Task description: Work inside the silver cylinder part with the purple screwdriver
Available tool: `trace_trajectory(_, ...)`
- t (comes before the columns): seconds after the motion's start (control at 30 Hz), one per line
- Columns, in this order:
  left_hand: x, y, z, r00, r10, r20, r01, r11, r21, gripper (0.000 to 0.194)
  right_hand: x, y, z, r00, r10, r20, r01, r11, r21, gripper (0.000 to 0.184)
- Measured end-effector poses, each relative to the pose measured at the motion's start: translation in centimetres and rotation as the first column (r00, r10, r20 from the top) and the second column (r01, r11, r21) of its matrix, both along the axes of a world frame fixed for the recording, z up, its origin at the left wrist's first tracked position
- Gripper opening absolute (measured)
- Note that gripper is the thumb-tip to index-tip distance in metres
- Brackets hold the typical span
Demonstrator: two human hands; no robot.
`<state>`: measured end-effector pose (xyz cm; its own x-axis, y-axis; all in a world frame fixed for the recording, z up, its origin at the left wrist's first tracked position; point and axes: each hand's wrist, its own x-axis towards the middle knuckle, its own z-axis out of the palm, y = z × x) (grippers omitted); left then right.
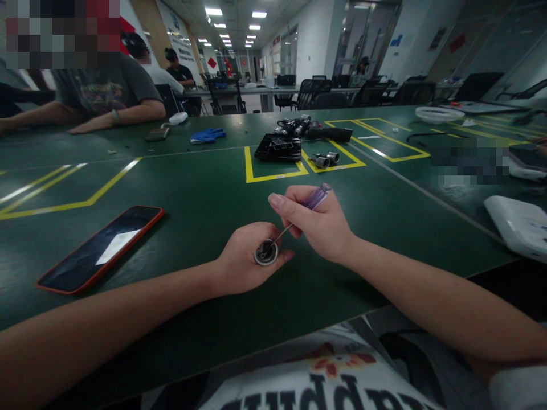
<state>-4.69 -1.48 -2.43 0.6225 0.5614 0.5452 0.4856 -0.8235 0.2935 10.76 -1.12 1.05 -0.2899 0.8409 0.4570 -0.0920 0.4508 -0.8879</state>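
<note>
My left hand (243,259) is wrapped round a small round metal part (265,253), its hollow open end facing up toward me. Inside the rim some dark inner pieces show, too small to name. In my right hand (325,228) is a screwdriver with a clear purple handle (317,196). Its thin shaft slants down to the left, and the tip reaches into the hollow of the metal part. Both hands are above the green table (205,324), close to its near edge.
A phone with an orange case (102,247) lies left. Ahead are a black plastic bag (278,148), metal parts (325,159) inside yellow tape, a blue glove (207,135) and dark parts (294,125). A white device (517,225) sits right. Across the table, a person rests their arms (128,114).
</note>
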Motion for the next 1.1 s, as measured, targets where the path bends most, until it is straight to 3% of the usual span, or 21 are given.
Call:
trace_trajectory(0.23,0.09,-0.36,0.15,1.0,0.02,-0.007,-0.02,1.0,-0.024,0.022,0.01,0.02,-0.21,1.0,-0.017,0.007,0.017,1.0,0.011,0.042)
trace_trajectory(0.53,0.04,-0.22,-0.14,1.0,0.028,0.006,-0.027,0.999,-0.046,0.013,0.1,-0.77,0.0,0.994,-0.071,0.083,0.053,0.978,0.203,0.039)
trace_trajectory(0.8,0.1,-0.31,0.21,0.999,0.042,-0.018,-0.042,0.999,-0.033,0.02,0.03,0.08,-0.41,1.0,-0.008,-0.002,0.008,1.0,0.001,0.043)
trace_trajectory(1.1,-0.04,-0.23,0.02,0.999,0.031,-0.029,-0.032,0.999,-0.041,0.022,0.04,-0.02,-0.17,0.999,-0.032,-0.003,0.032,1.0,-0.001,0.044)
